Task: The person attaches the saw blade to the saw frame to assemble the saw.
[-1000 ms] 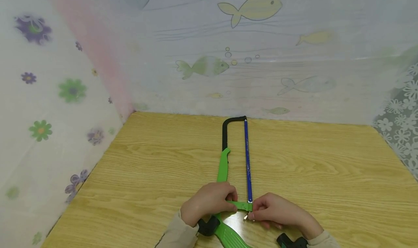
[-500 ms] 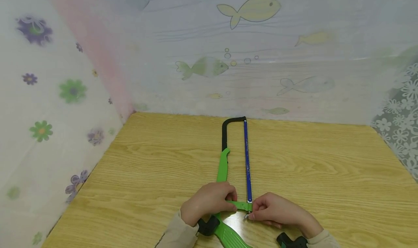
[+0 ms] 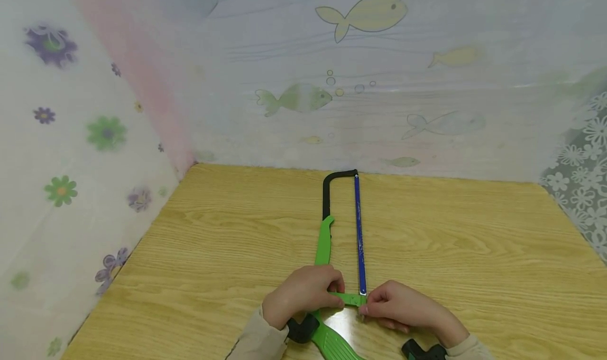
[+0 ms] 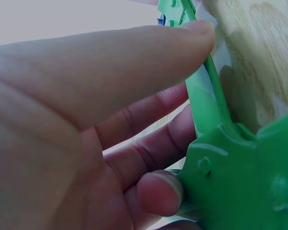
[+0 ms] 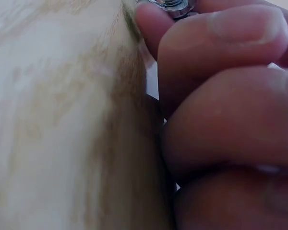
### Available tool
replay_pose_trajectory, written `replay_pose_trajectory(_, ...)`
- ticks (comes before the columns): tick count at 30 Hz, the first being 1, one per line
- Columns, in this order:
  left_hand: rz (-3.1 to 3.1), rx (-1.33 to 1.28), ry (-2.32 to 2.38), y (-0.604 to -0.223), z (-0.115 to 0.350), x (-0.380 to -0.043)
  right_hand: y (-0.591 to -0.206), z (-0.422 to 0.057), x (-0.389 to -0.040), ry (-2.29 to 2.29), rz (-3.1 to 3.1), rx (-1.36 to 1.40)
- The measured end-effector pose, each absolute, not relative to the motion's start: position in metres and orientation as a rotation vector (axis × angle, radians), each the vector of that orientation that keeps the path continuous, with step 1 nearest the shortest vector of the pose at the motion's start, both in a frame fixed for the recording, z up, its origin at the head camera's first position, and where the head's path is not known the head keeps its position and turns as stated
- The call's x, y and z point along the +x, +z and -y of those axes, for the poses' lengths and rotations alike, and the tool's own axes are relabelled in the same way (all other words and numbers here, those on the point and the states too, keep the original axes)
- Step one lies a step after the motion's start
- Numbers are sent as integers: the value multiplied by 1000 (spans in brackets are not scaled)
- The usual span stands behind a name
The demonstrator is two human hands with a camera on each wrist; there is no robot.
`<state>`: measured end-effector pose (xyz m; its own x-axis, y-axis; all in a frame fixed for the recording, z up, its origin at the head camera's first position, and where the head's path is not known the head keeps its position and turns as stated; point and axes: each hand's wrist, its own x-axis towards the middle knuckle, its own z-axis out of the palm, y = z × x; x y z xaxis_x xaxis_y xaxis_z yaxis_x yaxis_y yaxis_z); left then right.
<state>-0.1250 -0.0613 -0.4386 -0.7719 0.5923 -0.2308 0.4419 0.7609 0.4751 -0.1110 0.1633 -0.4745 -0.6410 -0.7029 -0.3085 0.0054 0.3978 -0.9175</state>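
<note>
A hacksaw with a green and black frame lies on the table, its blue blade on the right side. My left hand grips the green frame near the crosspiece, thumb on one side and fingers curled round the other in the left wrist view. The ribbed green handle extends toward me below that hand. At the blade's near end my right hand pinches the small metal wing nut, mostly covered by the fingertips. A bit of shiny metal shows between those fingers in the right wrist view.
The wood-grain table reaches back to a fish-patterned wall covering. A flowered covering borders the left side. The saw's black far end lies close to the back edge.
The wing nut has turned between my right fingertips, and its wings now point differently. The right thumb has shifted slightly. My left hand and the saw stay in place.
</note>
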Motion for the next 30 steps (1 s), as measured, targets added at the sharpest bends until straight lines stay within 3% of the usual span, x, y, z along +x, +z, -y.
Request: replay_pose_trajectory(30, -2587, 775, 586, -438, 61, -124, -473, -162, -109, -1264, -2043, -555)
